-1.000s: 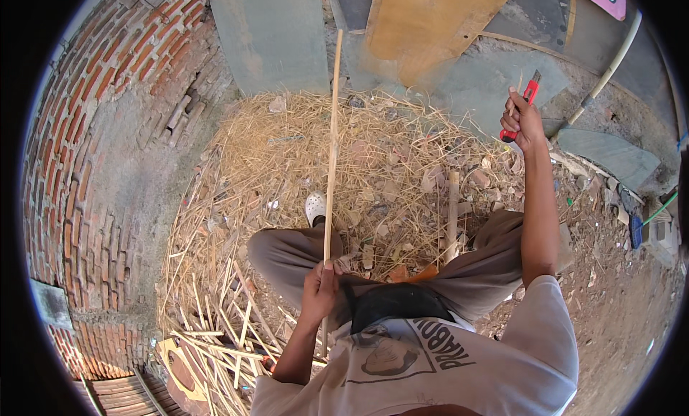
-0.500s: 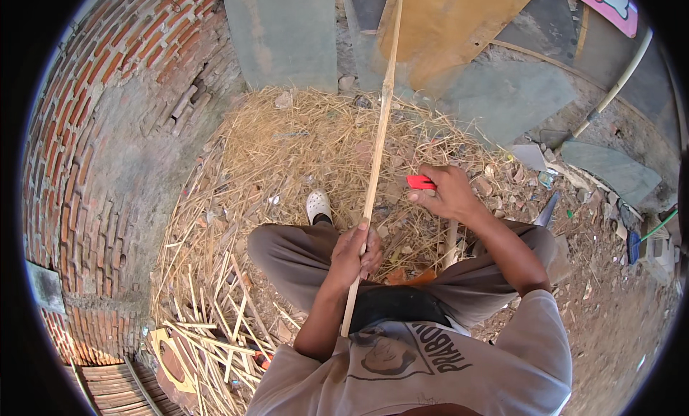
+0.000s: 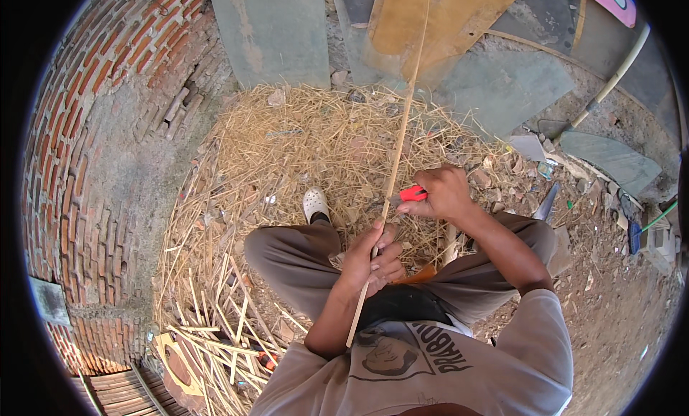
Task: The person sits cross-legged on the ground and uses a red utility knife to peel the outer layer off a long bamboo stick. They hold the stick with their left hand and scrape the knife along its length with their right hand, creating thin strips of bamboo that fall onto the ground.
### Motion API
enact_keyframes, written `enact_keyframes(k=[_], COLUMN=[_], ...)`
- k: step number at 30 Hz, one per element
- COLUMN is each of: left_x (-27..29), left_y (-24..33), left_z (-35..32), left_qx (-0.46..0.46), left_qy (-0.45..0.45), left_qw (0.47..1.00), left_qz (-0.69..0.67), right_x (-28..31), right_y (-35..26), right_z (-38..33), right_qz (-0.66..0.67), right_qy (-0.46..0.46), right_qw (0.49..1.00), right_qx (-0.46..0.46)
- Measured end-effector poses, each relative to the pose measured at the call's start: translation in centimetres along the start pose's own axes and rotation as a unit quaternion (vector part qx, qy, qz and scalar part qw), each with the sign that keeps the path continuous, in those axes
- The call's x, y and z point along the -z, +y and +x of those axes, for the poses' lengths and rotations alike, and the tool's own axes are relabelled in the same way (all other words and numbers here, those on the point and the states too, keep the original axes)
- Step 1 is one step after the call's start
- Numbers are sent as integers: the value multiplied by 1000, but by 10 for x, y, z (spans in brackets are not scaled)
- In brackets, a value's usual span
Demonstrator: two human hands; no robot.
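Note:
A long, thin bamboo strip point(image 3: 403, 133) slants up from my belly toward the boards in front. My left hand point(image 3: 368, 262) is closed round its lower part, the strip's short end sticking out below toward my shirt. In my right hand point(image 3: 442, 194) is a knife with a red handle point(image 3: 413, 194), gripped in a fist. Its blade is small in view and appears to meet the strip just above my left hand. Loose pale shavings point(image 3: 308, 143) cover the ground before me.
A pile of cut bamboo strips point(image 3: 215, 344) lies at my left, near a brick wall point(image 3: 93, 129). Grey-green panels point(image 3: 273, 36) and a tan board point(image 3: 438, 29) stand ahead. A saw-like blade point(image 3: 547, 202) shows beyond my right knee. My white clog point(image 3: 314, 203) rests among the shavings.
The strip's far end has swung right and the strip looks narrower, as if turned on edge. My left hand has shifted slightly right, and the knife has come left against the strip.

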State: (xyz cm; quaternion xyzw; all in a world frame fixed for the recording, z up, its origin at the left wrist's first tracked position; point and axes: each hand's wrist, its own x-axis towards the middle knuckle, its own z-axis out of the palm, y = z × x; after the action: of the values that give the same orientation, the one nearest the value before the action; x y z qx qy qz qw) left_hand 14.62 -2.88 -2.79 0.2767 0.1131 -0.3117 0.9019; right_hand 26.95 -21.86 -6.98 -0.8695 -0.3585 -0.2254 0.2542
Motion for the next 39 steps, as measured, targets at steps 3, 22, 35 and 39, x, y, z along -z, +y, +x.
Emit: enact_keyframes(k=[3,22,35,39], left_x=[0,-1,13,10], left_y=[0,-31,-21,-21], left_z=[1,-20,-31,-28], left_qx=[8,82,43,46], left_qy=[11,38,33,38], left_qw=[1000,996,998,998], left_qz=[-14,24,28,30], right_x=[1,-1,3,-13], right_y=[-1,100,71,79], right_z=[1,13,17,4], right_qz=[-5,-169,486,70], right_qy=[-4,-6,-201,-20], right_qw=[1000,963,691,941], right_qx=[-26,-209,-495,-331])
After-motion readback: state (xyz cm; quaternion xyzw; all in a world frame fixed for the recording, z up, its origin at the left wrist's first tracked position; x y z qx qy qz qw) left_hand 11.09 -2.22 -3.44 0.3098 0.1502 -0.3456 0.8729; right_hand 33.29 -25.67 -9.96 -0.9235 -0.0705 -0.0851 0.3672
